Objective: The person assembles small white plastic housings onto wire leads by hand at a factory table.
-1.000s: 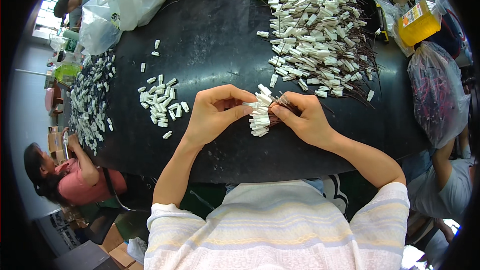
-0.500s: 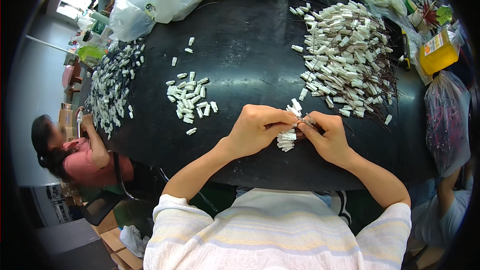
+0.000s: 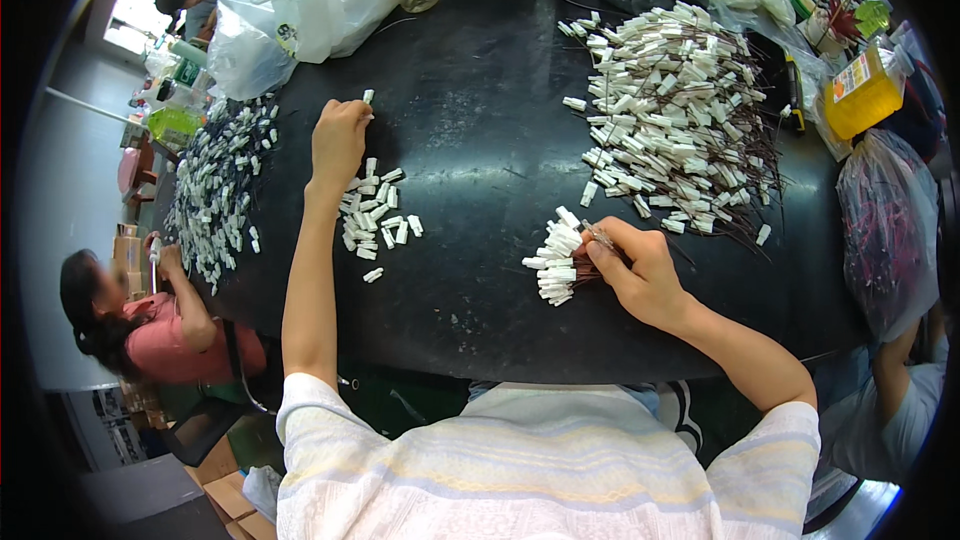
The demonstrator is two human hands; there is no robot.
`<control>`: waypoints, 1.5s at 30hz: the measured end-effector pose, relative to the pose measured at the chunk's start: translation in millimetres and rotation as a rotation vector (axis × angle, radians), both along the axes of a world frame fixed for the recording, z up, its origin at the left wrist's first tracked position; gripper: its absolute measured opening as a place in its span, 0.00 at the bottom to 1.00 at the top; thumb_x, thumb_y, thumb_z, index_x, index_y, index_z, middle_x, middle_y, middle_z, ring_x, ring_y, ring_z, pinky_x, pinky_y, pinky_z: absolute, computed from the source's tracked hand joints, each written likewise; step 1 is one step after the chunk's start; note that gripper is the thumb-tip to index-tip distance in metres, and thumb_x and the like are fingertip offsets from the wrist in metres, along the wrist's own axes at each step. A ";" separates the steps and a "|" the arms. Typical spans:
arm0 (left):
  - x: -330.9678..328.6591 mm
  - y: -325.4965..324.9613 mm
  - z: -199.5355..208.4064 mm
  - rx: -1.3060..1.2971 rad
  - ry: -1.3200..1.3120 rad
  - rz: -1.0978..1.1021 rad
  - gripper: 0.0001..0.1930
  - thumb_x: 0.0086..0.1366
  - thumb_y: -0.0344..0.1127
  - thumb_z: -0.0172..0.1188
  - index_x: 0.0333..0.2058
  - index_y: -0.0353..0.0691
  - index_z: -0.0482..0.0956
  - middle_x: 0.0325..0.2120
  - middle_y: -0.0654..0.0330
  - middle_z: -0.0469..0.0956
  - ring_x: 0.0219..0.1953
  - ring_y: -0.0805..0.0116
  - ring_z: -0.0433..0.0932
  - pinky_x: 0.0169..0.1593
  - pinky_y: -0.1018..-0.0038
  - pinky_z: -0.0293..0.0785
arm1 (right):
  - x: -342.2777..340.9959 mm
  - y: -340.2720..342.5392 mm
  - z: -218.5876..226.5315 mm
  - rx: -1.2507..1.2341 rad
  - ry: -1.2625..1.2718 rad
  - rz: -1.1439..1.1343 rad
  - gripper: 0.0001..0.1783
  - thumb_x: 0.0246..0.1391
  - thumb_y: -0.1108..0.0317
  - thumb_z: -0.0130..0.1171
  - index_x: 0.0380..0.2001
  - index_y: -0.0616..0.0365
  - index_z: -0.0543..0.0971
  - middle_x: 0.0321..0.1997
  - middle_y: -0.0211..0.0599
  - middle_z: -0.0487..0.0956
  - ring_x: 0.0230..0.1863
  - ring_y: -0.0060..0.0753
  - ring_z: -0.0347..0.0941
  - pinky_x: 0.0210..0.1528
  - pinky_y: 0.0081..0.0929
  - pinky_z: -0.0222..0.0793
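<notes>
My left hand reaches over the table on the left, fingertips pinched on a small white plastic connector, mostly covered by the fingers. Just beyond them lies another loose white connector. A scattered group of white connectors lies below, beside my left forearm. On the right, my right hand is closed, thumb against forefinger, on thin brown wires with small metallic-looking ends. Next to its fingertips sits a bunch of white connectors with brown wires running under the hand.
A big heap of white connectors on brown wires covers the far right. Another connector pile lies left, near a seated person in pink. Plastic bags, a yellow bottle and a cutter line the edges.
My left hand has left the right hand and moved far left and away, to the loose connectors. My right hand stays by the bunch. The view has shifted slightly.
</notes>
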State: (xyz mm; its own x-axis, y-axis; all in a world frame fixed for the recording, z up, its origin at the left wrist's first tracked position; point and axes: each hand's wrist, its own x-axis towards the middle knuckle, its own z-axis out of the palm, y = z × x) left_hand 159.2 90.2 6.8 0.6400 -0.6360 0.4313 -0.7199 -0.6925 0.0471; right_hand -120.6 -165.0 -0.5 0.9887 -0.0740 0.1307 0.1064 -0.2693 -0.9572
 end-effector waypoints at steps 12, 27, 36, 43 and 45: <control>-160.8 -87.0 21.1 -0.911 1.569 -0.212 0.04 0.56 0.25 0.57 0.30 0.30 0.74 0.20 0.54 0.76 0.13 0.78 0.70 0.14 0.86 0.62 | -0.7 0.4 2.3 0.027 0.045 -0.012 0.05 0.52 0.74 0.53 0.27 0.65 0.71 0.19 0.37 0.76 0.19 0.20 0.71 0.23 0.19 0.64; -188.2 -103.0 20.9 -0.870 1.349 -0.107 0.07 0.56 0.31 0.60 0.24 0.33 0.76 0.14 0.65 0.72 0.15 0.86 0.65 0.17 0.89 0.56 | 2.1 2.0 1.8 0.036 -0.012 0.041 0.05 0.50 0.74 0.54 0.26 0.66 0.76 0.18 0.40 0.76 0.18 0.22 0.71 0.22 0.20 0.65; -193.8 -103.0 20.4 -0.841 1.266 -0.119 0.07 0.56 0.31 0.60 0.24 0.33 0.76 0.14 0.66 0.72 0.17 0.86 0.67 0.18 0.89 0.58 | 1.1 2.1 0.0 0.029 -0.029 0.009 0.05 0.49 0.75 0.55 0.27 0.66 0.77 0.18 0.40 0.75 0.17 0.22 0.69 0.21 0.20 0.64; -195.7 -104.8 11.4 -0.689 1.096 -0.138 0.07 0.55 0.30 0.60 0.23 0.32 0.76 0.12 0.66 0.71 0.16 0.87 0.65 0.18 0.87 0.58 | -0.8 -0.5 -0.4 0.125 0.038 -0.021 0.04 0.48 0.75 0.54 0.27 0.66 0.73 0.17 0.35 0.74 0.18 0.17 0.66 0.21 0.18 0.61; -196.5 -105.3 11.2 -0.674 1.114 -0.116 0.07 0.56 0.30 0.60 0.23 0.31 0.76 0.11 0.66 0.71 0.15 0.87 0.64 0.18 0.87 0.58 | -0.2 -1.7 -1.9 0.172 0.044 -0.020 0.04 0.48 0.75 0.54 0.27 0.66 0.72 0.18 0.34 0.74 0.18 0.16 0.66 0.21 0.18 0.61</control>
